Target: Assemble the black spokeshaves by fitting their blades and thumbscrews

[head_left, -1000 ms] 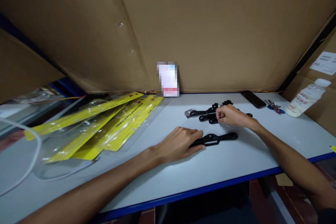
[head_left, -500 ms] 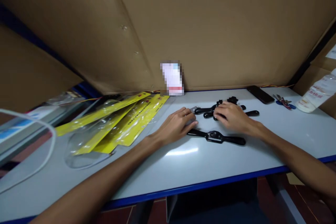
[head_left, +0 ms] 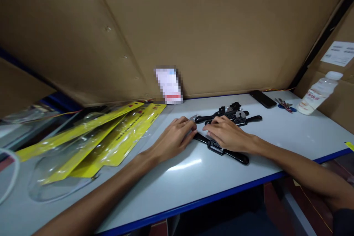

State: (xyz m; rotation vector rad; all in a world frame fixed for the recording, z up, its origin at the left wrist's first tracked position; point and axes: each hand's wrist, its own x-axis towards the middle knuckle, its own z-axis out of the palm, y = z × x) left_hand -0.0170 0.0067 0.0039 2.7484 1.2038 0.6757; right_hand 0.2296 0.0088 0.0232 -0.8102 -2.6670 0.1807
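A black spokeshave [head_left: 216,148] lies aslant on the table in front of me. Its left handle tip sits in the bent fingers of my left hand [head_left: 178,132]. My right hand [head_left: 229,134] is over the middle of this spokeshave, its fingers curled and pointing left; whatever is between them is hidden. Behind that hand are more black spokeshaves [head_left: 256,118], lying close together and partly covered by it. One shows a grey metal blade [head_left: 240,114]. A small grey metal piece [head_left: 194,117] lies by the left end of this group.
Yellow cards in clear plastic packaging [head_left: 116,143] spread over the left side. A lit phone [head_left: 169,84] leans on the cardboard wall [head_left: 221,37]. A dark phone [head_left: 262,99], keys [head_left: 284,105] and a white bottle [head_left: 318,94] stand or lie at the right. A blue edge [head_left: 193,206] borders the table.
My right hand has moved from the rear spokeshaves toward me, over the front one. The front spokeshave has turned, its right end nearer to me. The camera view has shifted right.
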